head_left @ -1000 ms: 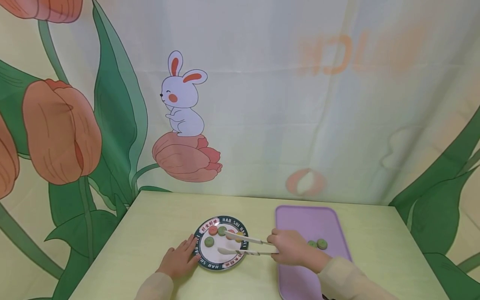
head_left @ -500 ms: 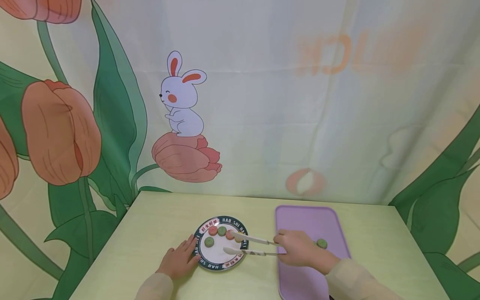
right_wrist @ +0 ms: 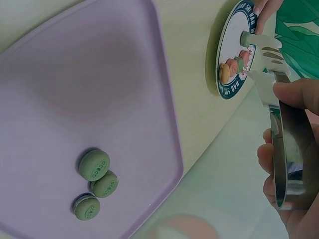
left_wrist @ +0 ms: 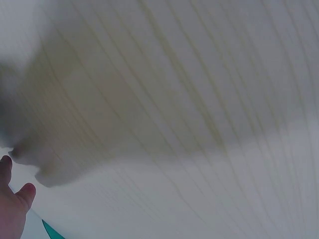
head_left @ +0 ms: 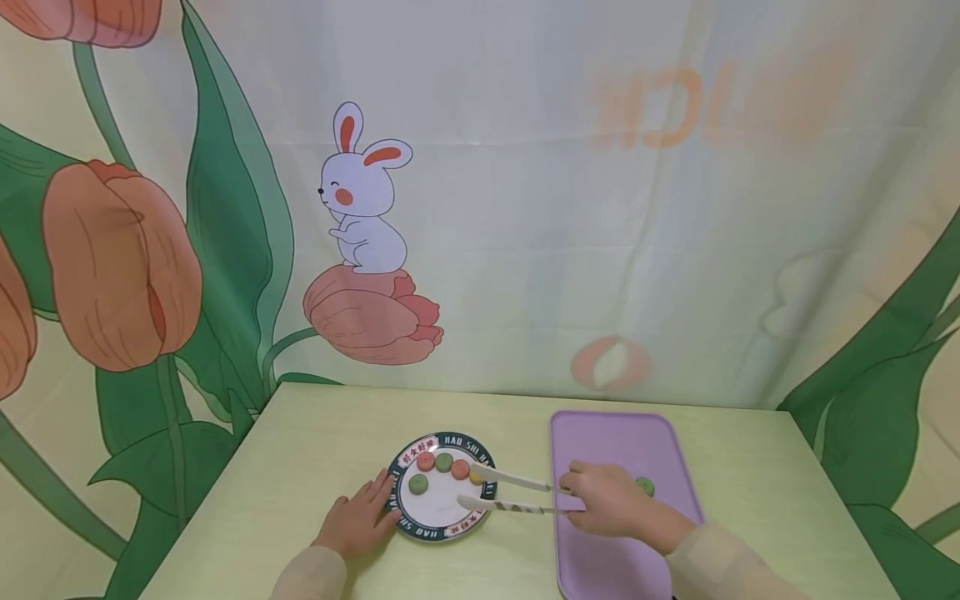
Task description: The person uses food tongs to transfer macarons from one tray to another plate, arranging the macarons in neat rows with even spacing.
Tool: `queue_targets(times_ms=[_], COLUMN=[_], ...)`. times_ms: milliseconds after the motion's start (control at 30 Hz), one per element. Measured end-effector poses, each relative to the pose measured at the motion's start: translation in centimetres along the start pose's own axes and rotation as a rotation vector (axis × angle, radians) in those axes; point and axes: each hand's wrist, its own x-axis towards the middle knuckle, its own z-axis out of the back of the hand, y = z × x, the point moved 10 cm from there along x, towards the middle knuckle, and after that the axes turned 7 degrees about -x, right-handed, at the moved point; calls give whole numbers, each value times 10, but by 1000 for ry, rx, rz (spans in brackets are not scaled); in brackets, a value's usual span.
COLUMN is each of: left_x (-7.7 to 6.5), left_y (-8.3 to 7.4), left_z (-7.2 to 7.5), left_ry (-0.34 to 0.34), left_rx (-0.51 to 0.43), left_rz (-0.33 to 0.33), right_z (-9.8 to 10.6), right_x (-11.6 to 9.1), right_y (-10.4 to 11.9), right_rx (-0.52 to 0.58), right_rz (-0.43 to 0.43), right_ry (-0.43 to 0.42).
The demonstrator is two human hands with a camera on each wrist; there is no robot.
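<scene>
My right hand grips a pair of tongs with metal handles and pale tips. Its tips stand apart, with nothing between them, over the right rim of a round plate. Pink, green and yellow macarons lie on this dark-rimmed plate, among them a green macaron at the left. Against the plate's left edge rests my left hand, fingers extended. Beneath the right hand is a purple tray. Three green macarons sit close together on it in the right wrist view; the hand mostly hides them in the head view.
The pale table carries both plate and tray, with a strip of its surface between them. Behind its far edge hangs a printed curtain with a rabbit and tulips. The left wrist view shows mostly shaded, grained tabletop.
My right hand has drawn the spread tongs rightward, from over the middle of the plate to its right rim. The left hand and the macarons on the plate stay in place.
</scene>
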Motion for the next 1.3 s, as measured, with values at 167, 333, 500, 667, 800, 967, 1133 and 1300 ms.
queue_targets(times_ms=[167, 333, 500, 667, 800, 967, 1133, 1300], left_x=[2, 1, 1, 1, 1, 0, 0, 1], left_y=[2, 1, 0, 0, 0, -1, -1, 0], left_z=[-2, -1, -1, -2, -2, -1, 0, 0], left_ry=[-16, -13, -5, -2, 1, 2, 0, 2], left_rx=[23, 20, 19, 16, 20, 23, 18, 18], left_rz=[-17, -17, -11, -11, -7, -6, 2, 16], right_z=[4, 3, 5, 7, 6, 7, 10, 11], right_x=[-5, -10, -15, -19, -25, -33, -40, -46], right_y=[-5, -12, -14, -16, -21, -27, -31, -36], right_rx=[-31, -41, -45, -30, -37, 1, 29, 34], right_rz=[-16, -29, -21, -27, -48, -70, -75, -84], right_ry=[-5, -5, -27, -30, -11, -8, -30, -38])
